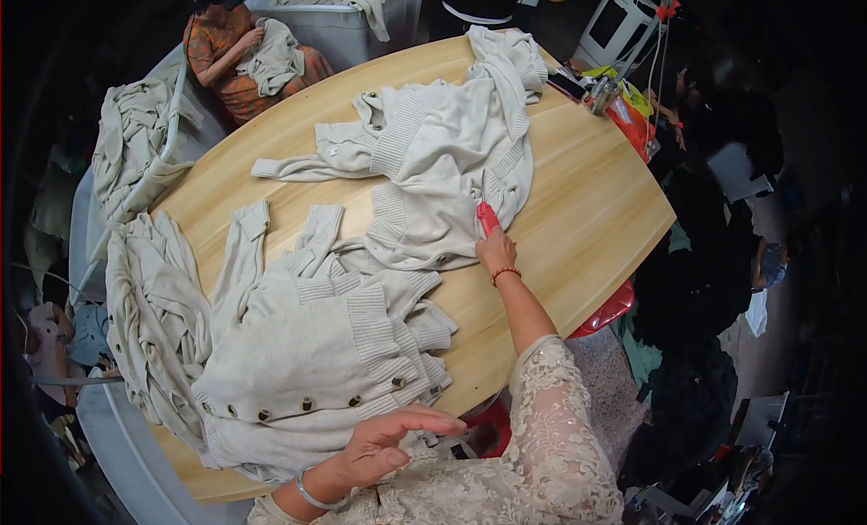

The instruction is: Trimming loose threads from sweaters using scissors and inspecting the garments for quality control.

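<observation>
Resting loose and flat, the left hand (384, 448) sits on the buttoned cardigan pile (307, 362) at the worktop's (578, 209) near edge; further right, the right hand (495, 248) grips a red snipper (487, 217) against the spread cardigan (442, 164), apparently mid-trim, more heaped alongside.

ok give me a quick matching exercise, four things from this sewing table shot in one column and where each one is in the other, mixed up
Things
1. right hand
2. left hand
3. stack of buttoned cardigans
4. grey bin

Places
A. past the far edge of the wooden table, with knitwear inside
B. near edge of the table, fingers spread, empty
C. on the spread-out cardigan in the middle, holding a red-handled tool
D. near-left part of the table, button row facing the person

Pairs: 1-C, 2-B, 3-D, 4-A
</observation>
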`<state>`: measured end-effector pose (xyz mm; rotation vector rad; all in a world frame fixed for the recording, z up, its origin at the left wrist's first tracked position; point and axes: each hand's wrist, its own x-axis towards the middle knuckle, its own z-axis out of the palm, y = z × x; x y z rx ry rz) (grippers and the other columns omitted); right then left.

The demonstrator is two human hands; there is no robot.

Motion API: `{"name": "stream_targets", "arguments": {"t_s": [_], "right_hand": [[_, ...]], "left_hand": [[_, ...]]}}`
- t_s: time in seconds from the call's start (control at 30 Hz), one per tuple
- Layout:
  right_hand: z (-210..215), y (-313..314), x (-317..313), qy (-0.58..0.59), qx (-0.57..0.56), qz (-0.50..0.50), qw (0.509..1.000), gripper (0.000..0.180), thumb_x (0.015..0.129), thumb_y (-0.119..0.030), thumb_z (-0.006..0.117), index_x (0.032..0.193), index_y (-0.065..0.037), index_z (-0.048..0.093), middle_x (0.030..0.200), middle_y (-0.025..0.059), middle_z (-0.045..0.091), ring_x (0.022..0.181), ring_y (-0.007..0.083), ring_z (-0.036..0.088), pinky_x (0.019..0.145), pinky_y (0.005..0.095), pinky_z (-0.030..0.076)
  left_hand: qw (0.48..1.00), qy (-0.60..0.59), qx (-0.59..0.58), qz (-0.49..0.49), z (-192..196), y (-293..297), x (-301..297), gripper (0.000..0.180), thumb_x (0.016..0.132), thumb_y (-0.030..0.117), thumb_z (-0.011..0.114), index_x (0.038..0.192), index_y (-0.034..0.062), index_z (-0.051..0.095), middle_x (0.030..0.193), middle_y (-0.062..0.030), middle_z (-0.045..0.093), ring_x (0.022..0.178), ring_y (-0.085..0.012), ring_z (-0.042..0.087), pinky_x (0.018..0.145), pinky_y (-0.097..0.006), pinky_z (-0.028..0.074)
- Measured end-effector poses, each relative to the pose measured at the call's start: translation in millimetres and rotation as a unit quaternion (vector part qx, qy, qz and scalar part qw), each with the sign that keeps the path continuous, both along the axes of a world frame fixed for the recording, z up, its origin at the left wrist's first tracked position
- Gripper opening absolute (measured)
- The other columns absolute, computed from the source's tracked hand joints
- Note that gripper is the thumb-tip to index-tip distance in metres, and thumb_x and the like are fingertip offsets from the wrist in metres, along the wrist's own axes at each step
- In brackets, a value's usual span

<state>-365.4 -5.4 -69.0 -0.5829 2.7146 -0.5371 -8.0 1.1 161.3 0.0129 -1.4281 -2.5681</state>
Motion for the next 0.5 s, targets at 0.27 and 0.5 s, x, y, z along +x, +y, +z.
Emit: {"name": "stream_targets", "arguments": {"t_s": [0.27, 0.5], "right_hand": [[16.3, 143.2, 84.5, -0.111, -0.079, 0.108, 0.985, 0.04, 0.072, -0.018, 0.06, 0.108, 0.0, 0.058, 0.09, 0.0298, 0.063, 0.089, 0.0464, 0.06, 0.08, 0.0497, 0.048], [53.7, 267.5, 103.1, -0.161, -0.112, 0.013, 0.98, 0.035, 0.073, -0.016, 0.062, 0.103, 0.002, 0.059, 0.084, 0.0257, 0.063, 0.083, 0.0397, 0.064, 0.074, 0.0435, 0.049]], "left_hand": [[0.941, 0.239, 0.13, -0.2, 77.1, -4.7, -52.8, 0.086, 0.088, 0.068, 0.044, 0.13, -0.0066, 0.05, 0.132, -0.0271, 0.047, 0.12, -0.0392, 0.049, 0.1, -0.05, 0.037], [0.857, 0.284, 0.234, -0.36, 102.0, 24.1, -89.2, 0.093, 0.085, 0.071, 0.048, 0.125, -0.013, 0.051, 0.125, -0.0304, 0.049, 0.115, -0.0409, 0.051, 0.097, -0.047, 0.04]]}}
